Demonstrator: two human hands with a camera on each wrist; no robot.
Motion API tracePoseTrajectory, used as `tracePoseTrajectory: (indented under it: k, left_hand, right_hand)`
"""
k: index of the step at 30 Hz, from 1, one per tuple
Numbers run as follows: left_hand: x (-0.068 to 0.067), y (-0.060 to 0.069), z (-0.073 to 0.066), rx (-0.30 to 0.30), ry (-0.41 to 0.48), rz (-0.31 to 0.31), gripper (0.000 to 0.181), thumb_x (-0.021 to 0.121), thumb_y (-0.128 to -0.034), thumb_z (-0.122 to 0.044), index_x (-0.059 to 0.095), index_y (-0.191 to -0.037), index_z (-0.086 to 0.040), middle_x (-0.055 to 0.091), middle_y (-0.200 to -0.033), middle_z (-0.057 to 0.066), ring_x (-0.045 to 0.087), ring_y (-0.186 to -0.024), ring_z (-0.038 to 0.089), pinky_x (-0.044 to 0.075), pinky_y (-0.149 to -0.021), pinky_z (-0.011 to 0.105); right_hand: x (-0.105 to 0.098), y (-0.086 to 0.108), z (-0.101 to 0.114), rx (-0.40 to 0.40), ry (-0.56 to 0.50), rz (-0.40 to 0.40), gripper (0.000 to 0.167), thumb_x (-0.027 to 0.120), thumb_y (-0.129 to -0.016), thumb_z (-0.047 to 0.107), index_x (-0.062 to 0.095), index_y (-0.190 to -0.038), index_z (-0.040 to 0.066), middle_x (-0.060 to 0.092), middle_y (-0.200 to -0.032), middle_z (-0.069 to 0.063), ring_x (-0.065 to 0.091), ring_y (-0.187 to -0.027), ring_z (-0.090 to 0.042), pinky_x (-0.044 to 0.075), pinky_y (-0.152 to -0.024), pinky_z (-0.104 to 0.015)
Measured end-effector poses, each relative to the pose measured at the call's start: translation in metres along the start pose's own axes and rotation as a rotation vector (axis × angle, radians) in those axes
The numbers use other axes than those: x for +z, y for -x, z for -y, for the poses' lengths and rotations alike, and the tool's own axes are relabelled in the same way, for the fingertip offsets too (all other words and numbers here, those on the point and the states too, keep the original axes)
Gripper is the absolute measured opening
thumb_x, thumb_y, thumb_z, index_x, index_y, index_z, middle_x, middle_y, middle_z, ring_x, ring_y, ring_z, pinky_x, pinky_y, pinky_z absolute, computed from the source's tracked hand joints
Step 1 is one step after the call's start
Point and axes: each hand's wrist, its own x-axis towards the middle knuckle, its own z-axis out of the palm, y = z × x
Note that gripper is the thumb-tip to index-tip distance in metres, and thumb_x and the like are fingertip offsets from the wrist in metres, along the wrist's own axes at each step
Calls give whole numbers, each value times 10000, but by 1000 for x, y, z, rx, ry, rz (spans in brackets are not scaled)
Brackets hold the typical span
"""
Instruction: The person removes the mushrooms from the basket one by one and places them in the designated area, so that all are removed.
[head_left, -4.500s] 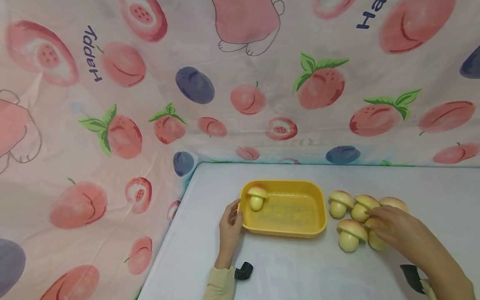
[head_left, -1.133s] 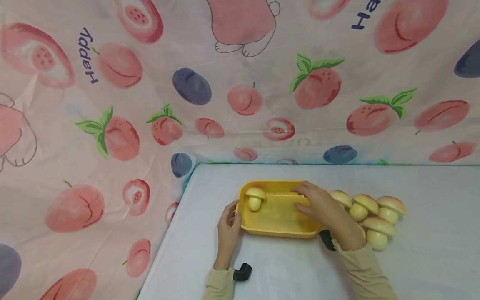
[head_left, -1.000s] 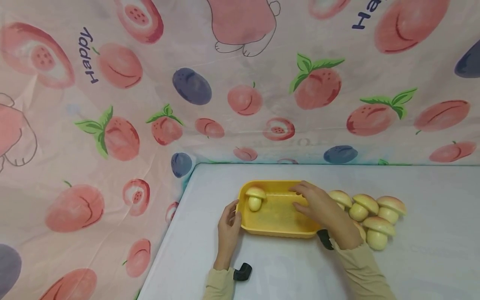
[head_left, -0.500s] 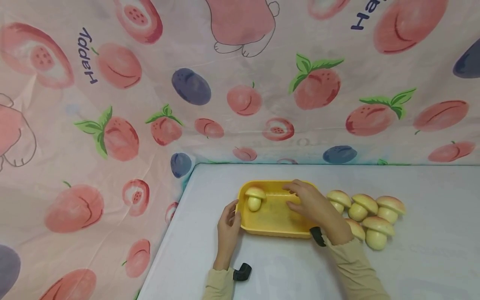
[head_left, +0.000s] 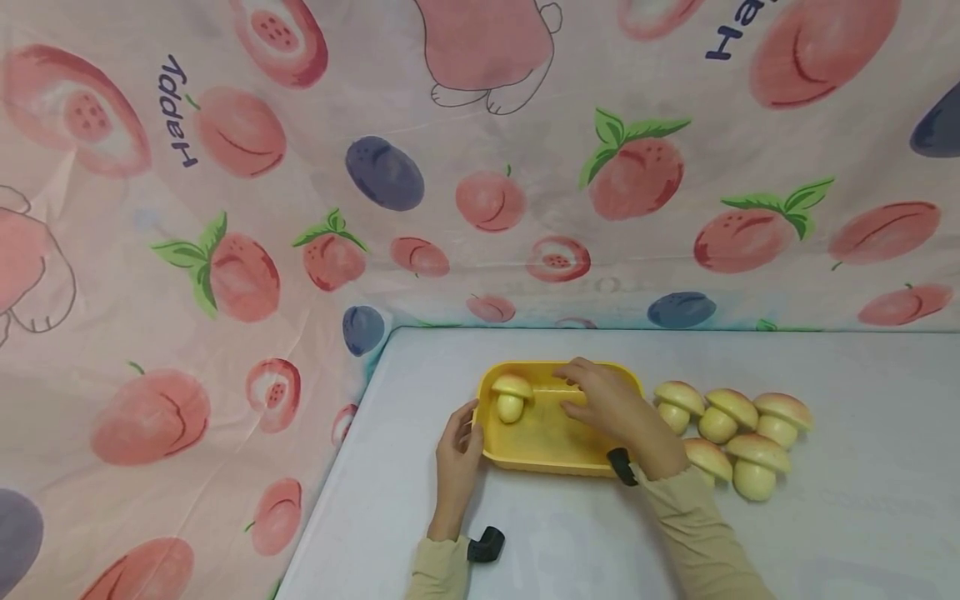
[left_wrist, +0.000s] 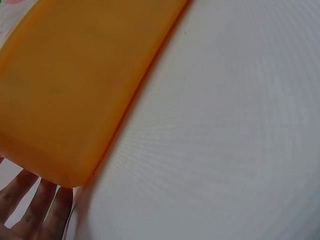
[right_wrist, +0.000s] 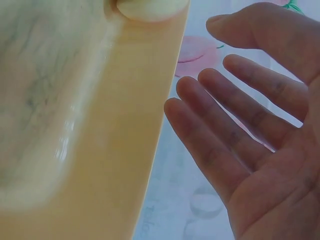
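Observation:
In the head view, a yellow plastic tray (head_left: 540,446) lies on the white table, with one toy mushroom (head_left: 512,398) inside its far left corner. The fingers of my left hand (head_left: 458,450) touch the tray's left end; the left wrist view shows these fingers (left_wrist: 60,212) fairly straight against it. Over the tray's right half hovers my right hand (head_left: 611,408), holding nothing. Its fingers and thumb are spread apart in the right wrist view, beside the tray wall (right_wrist: 125,110). Right of the tray stand several more mushrooms (head_left: 726,414); my right forearm partly covers the nearest one (head_left: 707,458).
A fruit-patterned cloth (head_left: 487,200) hangs behind and to the left of the white table (head_left: 847,533). Black wrist mounts (head_left: 487,544) stick out from both sleeves.
My right hand has left the mushrooms at the right and come over the tray, lately drifting slowly left. The left hand, the tray and its mushroom stay in place.

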Motion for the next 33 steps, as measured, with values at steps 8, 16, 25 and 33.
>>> tracePoseTrajectory:
  k: [8,16,25,33]
  left_hand:
    - [-2,0,-3,11,-7,7,352,566,-1008,-143,591,-1356,-180,606,-1359,53,595,-1157,214,496,-965,297]
    - [-2,0,-4,3,-2,9,355,560,-1011,-148,585,-1363,-180,599,-1368,56,591,-1171,227,492,-970,315]
    - [-3,5,-25,-15,13,22,366,537,-1006,-69,568,-1370,-76,581,-1374,153,574,-1187,326,487,-981,363]
    - [0,-1,-1,-6,14,11,376,541,-1010,-89,565,-1384,-122,586,-1378,114,580,-1188,293,488,-978,353]
  right_hand:
    - [3,-10,5,18,-37,49,422,737,-888,138,613,-1250,-41,646,-1164,-175,640,-1069,-343,524,-919,-474]
    - [10,-19,5,-43,-40,51,433,737,-901,186,614,-1253,-34,649,-1166,-169,636,-1084,-336,517,-943,-459]
    - [13,-28,12,-43,-66,70,477,755,-885,188,614,-1293,-14,654,-1211,-170,626,-1128,-322,504,-979,-460]
    - [22,-37,14,-46,-68,89,505,783,-858,196,621,-1286,-19,661,-1199,-160,623,-1116,-311,492,-998,-461]
